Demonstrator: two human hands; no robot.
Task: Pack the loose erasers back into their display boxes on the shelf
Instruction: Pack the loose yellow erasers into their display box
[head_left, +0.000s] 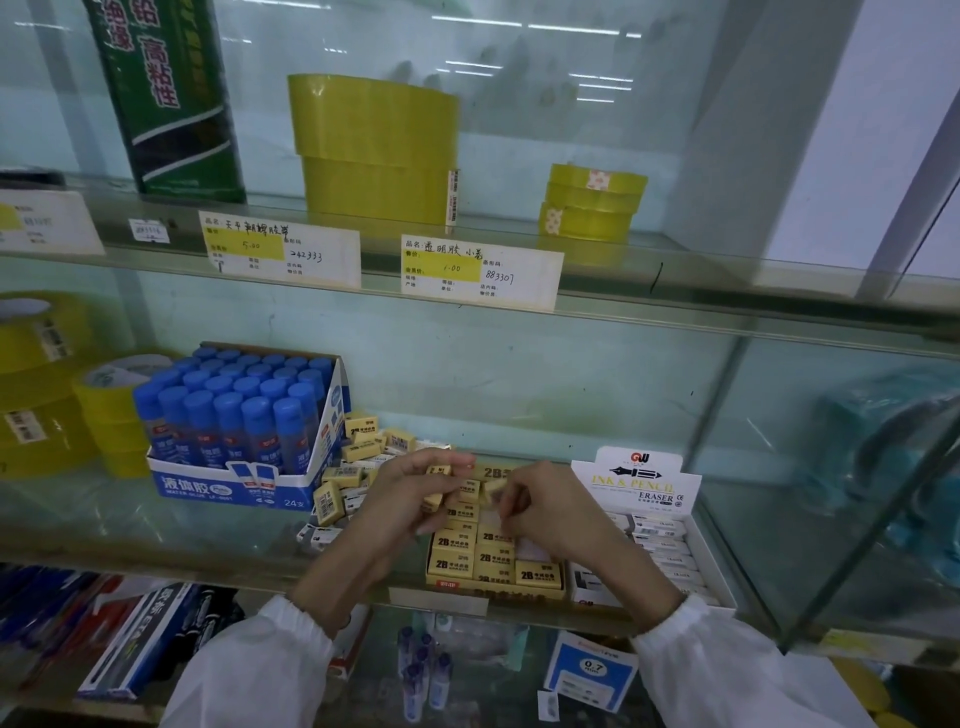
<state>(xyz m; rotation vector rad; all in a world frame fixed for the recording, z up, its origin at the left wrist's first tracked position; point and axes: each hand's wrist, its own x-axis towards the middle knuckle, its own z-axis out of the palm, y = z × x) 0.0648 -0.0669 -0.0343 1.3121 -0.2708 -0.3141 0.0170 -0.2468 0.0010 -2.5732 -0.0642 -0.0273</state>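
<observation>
White sleeves reach up from the bottom edge toward the glass shelf. Above them, the left hand is curled around a few yellow erasers, while the right hand pinches a single one at its fingertips. Directly beneath both hands sits the yellow eraser box, partly filled, its long side running away from the person, so the next drop is straight down, the right hand slightly nearer the empty slots. Further back and to the left, loose erasers lie heaped beside the glue box, closest to the left hand. A white eraser box stands at right.
</observation>
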